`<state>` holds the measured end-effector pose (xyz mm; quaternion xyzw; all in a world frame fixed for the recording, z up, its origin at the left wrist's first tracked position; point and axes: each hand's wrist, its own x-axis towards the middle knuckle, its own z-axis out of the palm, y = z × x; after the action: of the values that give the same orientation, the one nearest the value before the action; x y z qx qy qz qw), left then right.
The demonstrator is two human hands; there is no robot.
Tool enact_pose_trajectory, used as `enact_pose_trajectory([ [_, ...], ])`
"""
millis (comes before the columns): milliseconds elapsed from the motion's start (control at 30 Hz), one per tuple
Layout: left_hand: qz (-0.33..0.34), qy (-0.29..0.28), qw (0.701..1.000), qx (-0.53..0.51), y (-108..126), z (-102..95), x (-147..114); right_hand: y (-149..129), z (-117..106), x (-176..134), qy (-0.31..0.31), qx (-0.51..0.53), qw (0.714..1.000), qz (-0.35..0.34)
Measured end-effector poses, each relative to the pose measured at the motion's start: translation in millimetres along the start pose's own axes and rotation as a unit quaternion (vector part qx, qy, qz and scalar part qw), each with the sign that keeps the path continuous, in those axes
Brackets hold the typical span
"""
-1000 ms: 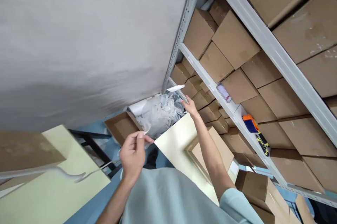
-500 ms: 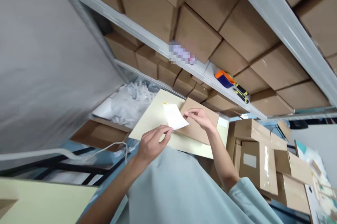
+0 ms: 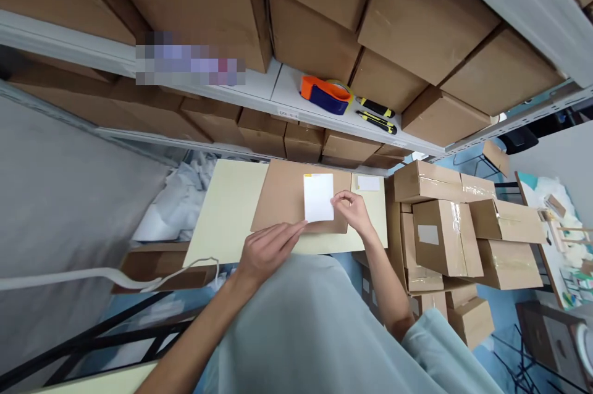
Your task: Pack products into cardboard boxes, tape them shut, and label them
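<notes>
A white label with a small yellow mark at its top left corner is held over a flat brown cardboard box. My left hand pinches the label's lower left corner between thumb and fingers. At its right edge, my right hand grips it with thumb and forefinger. Whether the label touches the cardboard I cannot tell. The box lies on a pale yellow tabletop, and a smaller white label rests to its right.
Above the table, a metal shelf carries cardboard boxes, an orange and blue tape dispenser and two yellow-black cutters. Cartons are stacked at the right. Crumpled white wrapping and a white cable are at the left.
The label, tilted and curled before, now faces me upright and flatter over the cardboard. Both hands still hold or meet its edges. My view has swung to the right.
</notes>
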<state>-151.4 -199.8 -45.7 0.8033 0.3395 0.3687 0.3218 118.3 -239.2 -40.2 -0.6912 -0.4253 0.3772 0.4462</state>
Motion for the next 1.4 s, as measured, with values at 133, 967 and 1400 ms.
enact_pose_trajectory([
  [133, -0.117, 0.015, 0.992, -0.032, 10, 22.3, 3, 17, -21, -11, 0.146, -0.173, 0.970, -0.083],
  [967, -0.242, -0.004, 0.967, -0.075, -23, 9.2, 21, 18, 41, -44, 0.036, -0.075, 0.994, -0.063],
  [1400, -0.307, -0.222, 0.922, 0.083, -105, 50.4, 75, 79, 83, 15, 0.098, -0.157, 0.976, 0.111],
])
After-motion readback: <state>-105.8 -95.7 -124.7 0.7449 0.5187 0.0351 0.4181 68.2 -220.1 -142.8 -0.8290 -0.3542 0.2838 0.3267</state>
